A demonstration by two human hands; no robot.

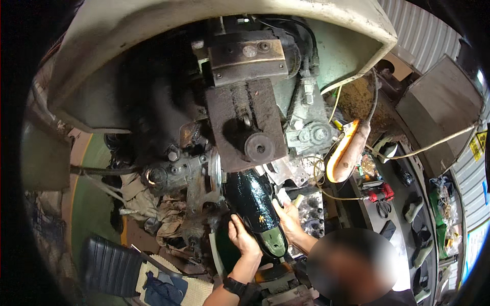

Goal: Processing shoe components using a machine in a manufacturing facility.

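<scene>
A glossy black shoe upper point(248, 196) sits on a green shoe last point(274, 241), its far end under the machine's dark metal block point(240, 137). Along the left side of the upper, my left hand point(244, 236) presses with palm and fingers; a dark watch is on that wrist. My right hand point(290, 220) grips the opposite side, with its thumb upward. Both hands are closed on the shoe near its lower end, where the green last shows. Part of my right forearm is hidden behind a blurred patch.
A glowing orange lamp point(343, 157) hangs right of the machine. The bench point(375, 214) at right carries a red-handled tool point(380, 193), a dark phone point(388, 229) and several shoes. Crumpled cloth point(135, 199) lies at left, above a black chair point(112, 265). Machine arms flank the shoe.
</scene>
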